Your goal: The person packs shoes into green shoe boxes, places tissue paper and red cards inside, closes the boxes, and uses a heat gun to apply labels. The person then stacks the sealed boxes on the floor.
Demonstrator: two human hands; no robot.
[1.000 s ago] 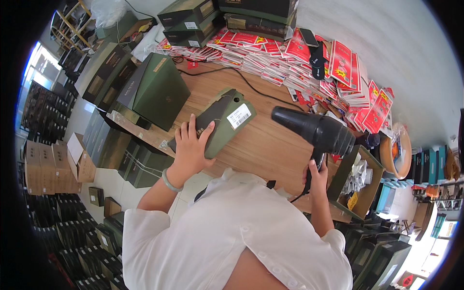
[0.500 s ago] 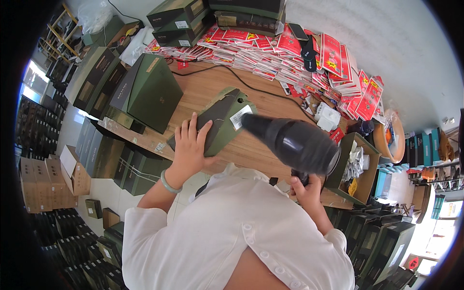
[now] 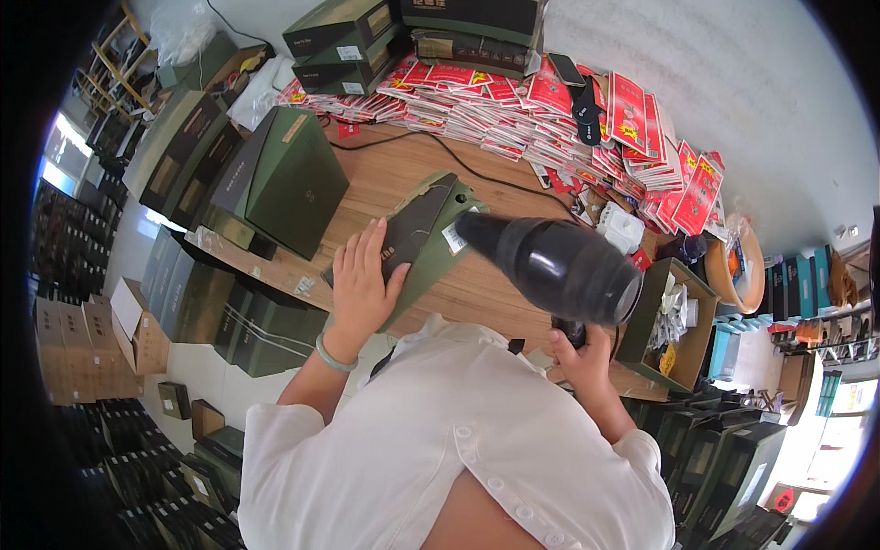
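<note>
A dark green and black shoebox [image 3: 414, 227] lies slanted on the wooden table in front of me. My left hand [image 3: 365, 282] rests on its near left part, fingers stretched out over the dark panel. In my right hand [image 3: 585, 357] is a black hair dryer [image 3: 559, 268], gripped by its handle. The dryer's nozzle points left, at a white label [image 3: 453, 238] on the box's green side, and covers part of that label in this view. Whether the nozzle touches the box I cannot tell.
Red printed packets [image 3: 513, 115] lie heaped along the back wall, with a phone [image 3: 566, 70] on top. A black cord [image 3: 477, 172] crosses the table [image 3: 376, 174]. More shoeboxes [image 3: 280, 179] stand left. On the right is an open box [image 3: 669, 321] of small packets.
The box has shifted slightly under my left hand, which now lies flatter. The hair dryer's nozzle has stayed at the label, covering more of it.
</note>
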